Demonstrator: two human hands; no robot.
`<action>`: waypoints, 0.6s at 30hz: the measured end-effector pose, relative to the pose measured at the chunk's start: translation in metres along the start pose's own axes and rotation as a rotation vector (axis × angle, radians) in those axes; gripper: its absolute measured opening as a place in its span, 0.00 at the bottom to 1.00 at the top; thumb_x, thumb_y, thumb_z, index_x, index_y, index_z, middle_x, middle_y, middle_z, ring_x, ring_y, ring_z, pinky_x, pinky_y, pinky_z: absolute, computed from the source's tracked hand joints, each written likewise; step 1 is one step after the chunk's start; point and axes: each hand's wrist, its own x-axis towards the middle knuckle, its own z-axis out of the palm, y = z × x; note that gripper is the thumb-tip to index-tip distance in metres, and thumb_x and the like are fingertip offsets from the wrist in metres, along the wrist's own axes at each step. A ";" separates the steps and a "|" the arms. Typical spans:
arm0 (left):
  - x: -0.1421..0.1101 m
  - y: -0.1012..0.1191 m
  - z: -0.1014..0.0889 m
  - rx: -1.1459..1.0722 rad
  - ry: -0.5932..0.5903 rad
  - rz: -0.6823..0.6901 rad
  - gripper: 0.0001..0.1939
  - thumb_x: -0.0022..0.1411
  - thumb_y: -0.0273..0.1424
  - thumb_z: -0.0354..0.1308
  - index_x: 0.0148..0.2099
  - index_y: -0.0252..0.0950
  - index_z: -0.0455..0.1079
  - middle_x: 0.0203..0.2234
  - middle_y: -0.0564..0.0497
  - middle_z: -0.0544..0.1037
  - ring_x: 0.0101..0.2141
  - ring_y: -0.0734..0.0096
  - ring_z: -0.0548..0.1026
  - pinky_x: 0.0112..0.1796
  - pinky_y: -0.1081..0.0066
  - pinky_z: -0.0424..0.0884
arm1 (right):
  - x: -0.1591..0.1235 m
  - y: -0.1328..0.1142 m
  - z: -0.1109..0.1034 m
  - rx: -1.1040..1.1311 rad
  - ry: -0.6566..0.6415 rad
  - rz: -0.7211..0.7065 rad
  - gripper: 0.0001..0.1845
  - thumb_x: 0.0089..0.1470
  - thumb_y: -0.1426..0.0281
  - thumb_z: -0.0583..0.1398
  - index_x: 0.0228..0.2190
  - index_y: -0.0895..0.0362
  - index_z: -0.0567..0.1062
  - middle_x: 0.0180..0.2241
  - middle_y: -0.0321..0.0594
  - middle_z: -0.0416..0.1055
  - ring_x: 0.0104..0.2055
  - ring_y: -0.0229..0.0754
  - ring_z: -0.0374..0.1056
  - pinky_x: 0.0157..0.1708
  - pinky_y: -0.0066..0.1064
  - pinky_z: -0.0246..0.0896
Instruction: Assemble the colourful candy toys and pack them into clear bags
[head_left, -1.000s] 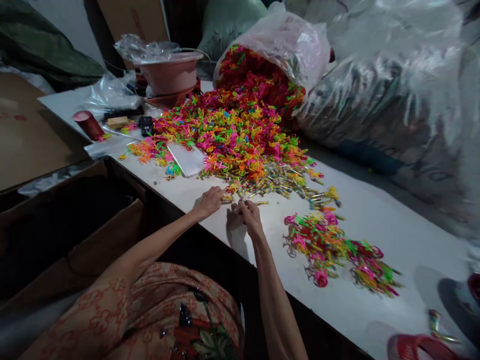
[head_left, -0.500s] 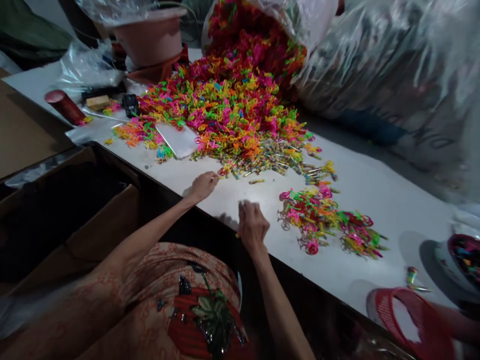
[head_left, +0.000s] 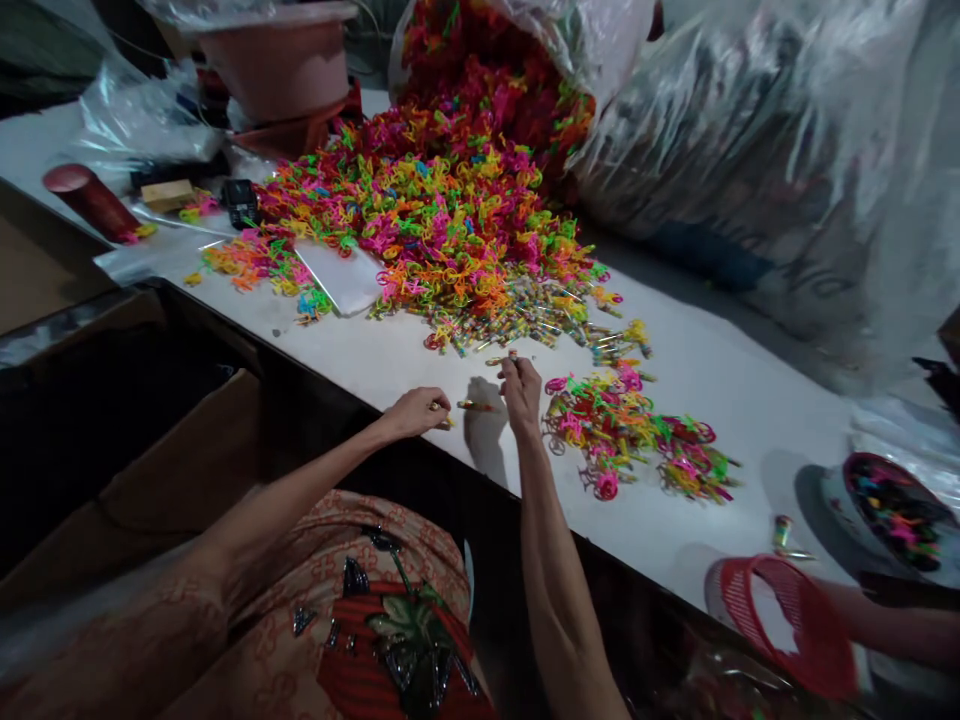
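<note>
My left hand [head_left: 417, 412] is closed near the table's front edge, pinching a small yellowish tube [head_left: 444, 420] partly hidden by its fingers. My right hand [head_left: 523, 393] is raised a little over the table, its fingertips pinched on a small tube [head_left: 513, 354] whose pale reddish end shows. Between the hands lies another small printed tube [head_left: 475, 405]. Just beyond my right fingertips, a similar tube [head_left: 493, 361] rests on the white surface. Many such tubes [head_left: 536, 318] lie along the front of a large heap of bright plastic toy bicycles [head_left: 442, 230].
To the right sits a smaller pile of toy bicycles with tubes [head_left: 600, 430]. A red mesh basket [head_left: 802, 625] is at the lower right, another person's arm [head_left: 892, 620] beside it, and a bowl of colourful pieces [head_left: 847, 500] behind. An open carton [head_left: 180, 450] stands left below the table.
My right hand has moved forward toward the tubes. My left hand has come back toward the table edge. A tube now lies between them, and the view has shifted slightly.
</note>
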 end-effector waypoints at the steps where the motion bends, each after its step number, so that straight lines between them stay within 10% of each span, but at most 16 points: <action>1: 0.002 0.002 0.003 0.022 -0.001 -0.017 0.06 0.51 0.25 0.58 0.33 0.31 0.74 0.20 0.54 0.72 0.21 0.76 0.69 0.24 0.77 0.61 | -0.006 0.003 -0.009 -0.049 -0.056 -0.040 0.15 0.60 0.58 0.50 0.30 0.55 0.68 0.26 0.34 0.65 0.25 0.37 0.59 0.26 0.28 0.51; 7: 0.015 0.009 0.014 -0.046 0.067 -0.125 0.02 0.50 0.25 0.60 0.30 0.33 0.71 0.16 0.57 0.69 0.17 0.80 0.65 0.20 0.79 0.57 | -0.042 -0.004 -0.010 -0.508 -0.243 -0.090 0.06 0.54 0.70 0.56 0.29 0.55 0.72 0.34 0.38 0.68 0.30 0.38 0.62 0.29 0.29 0.49; 18: 0.027 0.001 0.008 -0.498 -0.074 0.042 0.11 0.58 0.37 0.58 0.31 0.33 0.68 0.13 0.61 0.64 0.12 0.84 0.60 0.15 0.81 0.55 | -0.055 -0.014 0.006 0.331 -0.309 0.038 0.15 0.50 0.56 0.59 0.25 0.55 0.69 0.25 0.33 0.63 0.29 0.37 0.58 0.29 0.28 0.53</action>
